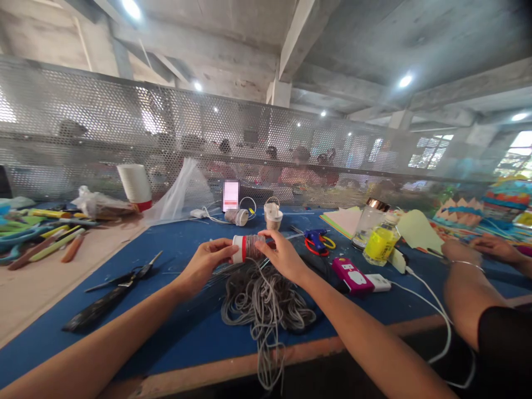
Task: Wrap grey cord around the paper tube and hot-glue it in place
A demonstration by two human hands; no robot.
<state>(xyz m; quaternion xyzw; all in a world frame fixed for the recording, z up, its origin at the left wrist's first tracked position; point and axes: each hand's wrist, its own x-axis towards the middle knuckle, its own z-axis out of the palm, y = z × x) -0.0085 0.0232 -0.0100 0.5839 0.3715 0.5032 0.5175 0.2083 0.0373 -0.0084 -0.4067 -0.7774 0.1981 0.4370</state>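
A white paper cup (238, 250) with a red band lies on its side between my hands, above the blue table mat. Grey cord (251, 246) is wound around the part beyond the red band. My left hand (210, 259) pinches the white end of the cup. With thumb and fingers, my right hand (285, 256) grips the cord-wrapped end. One strand runs down from the cup to a loose heap of grey cord (270, 302), which hangs over the table's front edge.
Left stand stacked paper cups (135, 185), black-handled scissors (112, 291) and scattered tools. Behind are a phone (231, 195) and small cord-wrapped cup (238, 216). Right are a blue glue gun (316, 240), yellow bottle (380, 244), magenta box (352, 275) and a co-worker's hands (463, 252).
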